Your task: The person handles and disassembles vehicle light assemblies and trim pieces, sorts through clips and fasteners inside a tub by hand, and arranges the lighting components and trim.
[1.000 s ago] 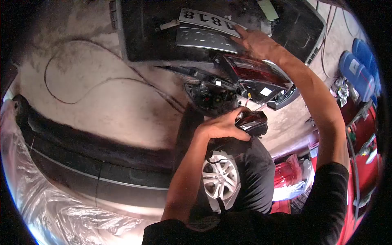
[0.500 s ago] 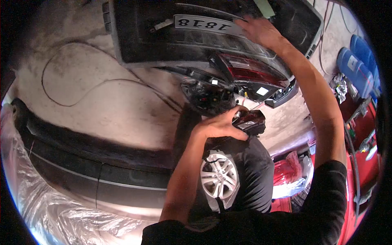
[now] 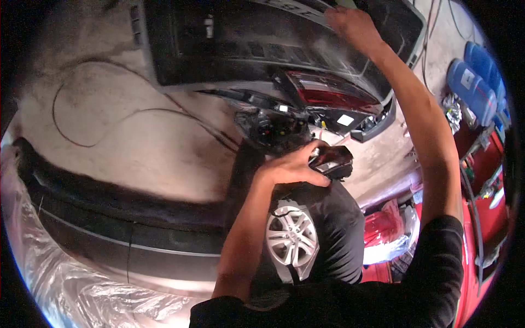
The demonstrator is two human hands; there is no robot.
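My left hand is closed around a dark, glossy car part with a reddish sheen, possibly a lamp; its far side is hidden by my fingers. At the top of the view, my right hand grips the right end of a license plate, which is partly cut off by the frame. Below the plate lies a large black plastic tray-like panel. Between my hands, a red tail light rests against the panel's near edge, with a black lamp housing to its left.
A dark bumper and crinkled plastic sheeting lie to the left. A silver wheel is below my left hand. Blue jugs stand at the right, near red metal. A thin hose loops across the floor.
The license plate has moved up and away with my right hand, now partly leaving the view. A small light-coloured piece on the panel appears turned. My left hand stays nearly still.
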